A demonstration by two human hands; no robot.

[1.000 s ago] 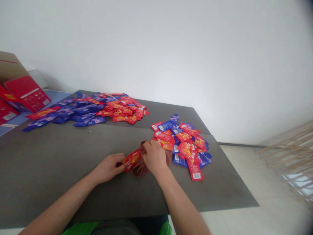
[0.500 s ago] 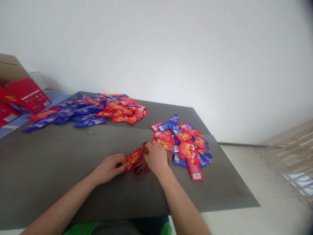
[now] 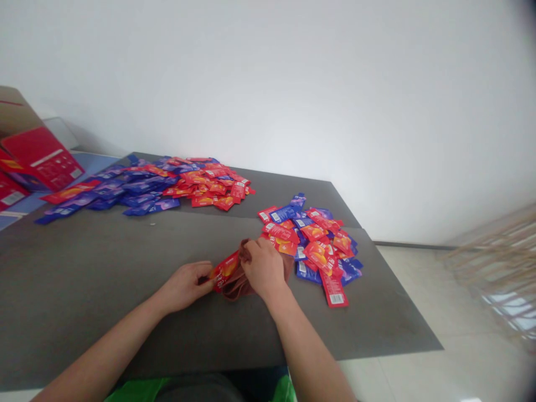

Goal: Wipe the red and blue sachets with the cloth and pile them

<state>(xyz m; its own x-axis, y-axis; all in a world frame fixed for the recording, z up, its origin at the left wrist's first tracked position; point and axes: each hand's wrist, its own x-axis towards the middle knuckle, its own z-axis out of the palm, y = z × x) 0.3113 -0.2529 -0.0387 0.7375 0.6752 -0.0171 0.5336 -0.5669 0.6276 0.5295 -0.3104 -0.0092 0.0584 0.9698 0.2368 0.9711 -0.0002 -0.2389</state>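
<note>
Low over the grey tabletop, my left hand (image 3: 190,285) pinches the near end of a red packet (image 3: 224,271) with orange print. The packet's far end meets a brown cloth (image 3: 239,282), which looks folded or bag-like, and part of it is covered there. My right hand (image 3: 263,265) is closed on the cloth's upper edge, fingers curled over it. More of the brown cloth shows under and to the right of that hand. Just beyond my right hand lies a mixed pile of red and blue packets (image 3: 320,251), some touching the cloth.
A larger heap of blue packets (image 3: 138,187) and red packets (image 3: 213,184) lies at the back left of the grey table (image 3: 100,262). Red cardboard boxes (image 3: 42,156) stand at the far left. A white wall (image 3: 285,89) rises behind; bamboo-like poles (image 3: 498,245) are at right.
The cloth's edge and my right hand have shifted slightly left, covering more of the red packet. My left hand keeps its pinch, almost in place.
</note>
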